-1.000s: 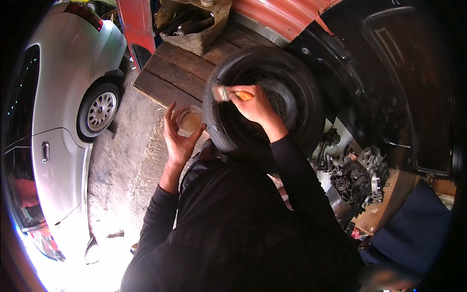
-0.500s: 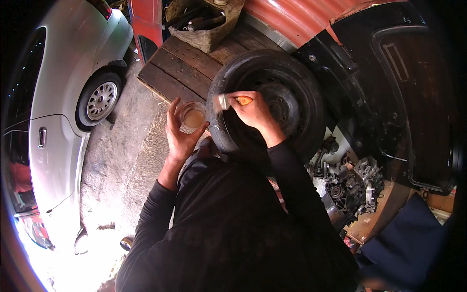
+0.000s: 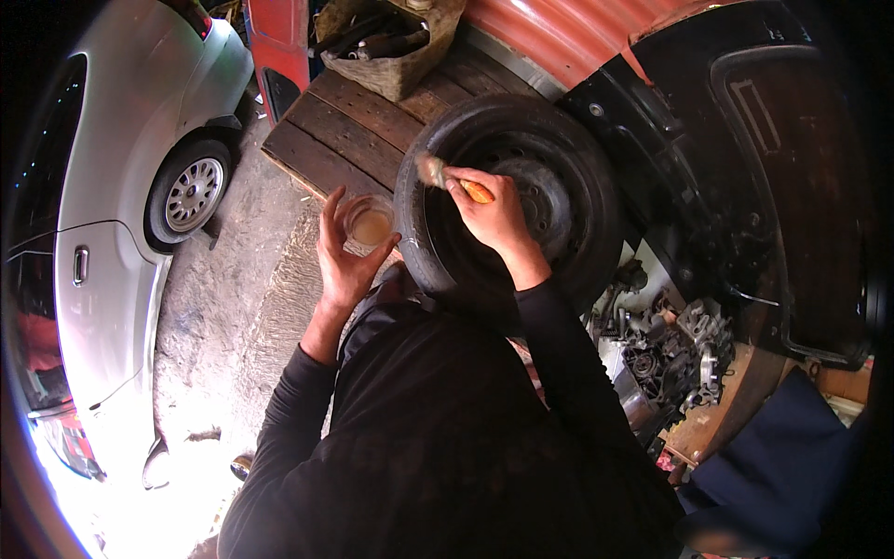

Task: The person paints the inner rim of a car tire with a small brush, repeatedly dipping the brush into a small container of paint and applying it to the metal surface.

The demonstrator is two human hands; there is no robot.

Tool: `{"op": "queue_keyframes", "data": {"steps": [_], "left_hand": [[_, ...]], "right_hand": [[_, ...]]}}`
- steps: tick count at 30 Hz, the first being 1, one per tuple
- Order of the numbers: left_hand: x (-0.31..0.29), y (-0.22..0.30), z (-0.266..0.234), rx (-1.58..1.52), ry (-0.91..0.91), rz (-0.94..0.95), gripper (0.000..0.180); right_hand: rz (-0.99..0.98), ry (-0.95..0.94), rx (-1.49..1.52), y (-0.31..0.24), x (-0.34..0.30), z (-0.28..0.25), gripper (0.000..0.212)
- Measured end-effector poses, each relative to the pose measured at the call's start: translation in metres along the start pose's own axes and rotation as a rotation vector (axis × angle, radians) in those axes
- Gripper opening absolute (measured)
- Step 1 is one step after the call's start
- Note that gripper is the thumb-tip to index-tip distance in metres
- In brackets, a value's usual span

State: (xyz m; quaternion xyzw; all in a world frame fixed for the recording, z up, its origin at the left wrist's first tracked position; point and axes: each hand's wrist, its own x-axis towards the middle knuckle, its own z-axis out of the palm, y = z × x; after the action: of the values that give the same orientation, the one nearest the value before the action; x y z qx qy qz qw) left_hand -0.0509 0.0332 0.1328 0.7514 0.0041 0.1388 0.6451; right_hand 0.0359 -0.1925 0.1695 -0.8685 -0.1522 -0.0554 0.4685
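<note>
A paintbrush [image 3: 477, 191] with an orange handle is gripped in my right hand [image 3: 496, 216]. Its pale bristles, a little blurred, lie at the upper left sidewall of a black tyre [image 3: 424, 244] fitted on a dark steel wheel rim [image 3: 549, 191]. My left hand [image 3: 343, 265] curls round a small clear cup [image 3: 357, 207] at the tyre's left, thumb on one side and fingers on the other. A cloudy beige liquid [image 3: 372, 226] fills part of the cup.
The tyre lies flat on a wooden plank bench [image 3: 345, 121]. Behind it stands a worn container [image 3: 400, 63] with dark items inside. A silver car [image 3: 121, 177] is parked at left. Metal engine parts [image 3: 666, 354] and a black car panel [image 3: 745, 186] sit at right.
My right hand has swung the paintbrush up and slightly right, from the tyre's left edge to its upper left sidewall. My left hand and the cup have barely moved.
</note>
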Motion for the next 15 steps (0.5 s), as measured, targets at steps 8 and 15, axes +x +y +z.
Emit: {"op": "queue_keyframes", "data": {"steps": [8, 15], "left_hand": [[0.004, 0.001, -0.004, 0.013, -0.006, 0.037, 0.099], [0.004, 0.002, -0.004, 0.01, -0.006, 0.05, 0.1]], "right_hand": [[0.22, -0.448, -0.003, 0.004, -0.002, -0.006, 0.018], [0.08, -0.008, -0.035, 0.027, 0.028, 0.004, 0.017]]}}
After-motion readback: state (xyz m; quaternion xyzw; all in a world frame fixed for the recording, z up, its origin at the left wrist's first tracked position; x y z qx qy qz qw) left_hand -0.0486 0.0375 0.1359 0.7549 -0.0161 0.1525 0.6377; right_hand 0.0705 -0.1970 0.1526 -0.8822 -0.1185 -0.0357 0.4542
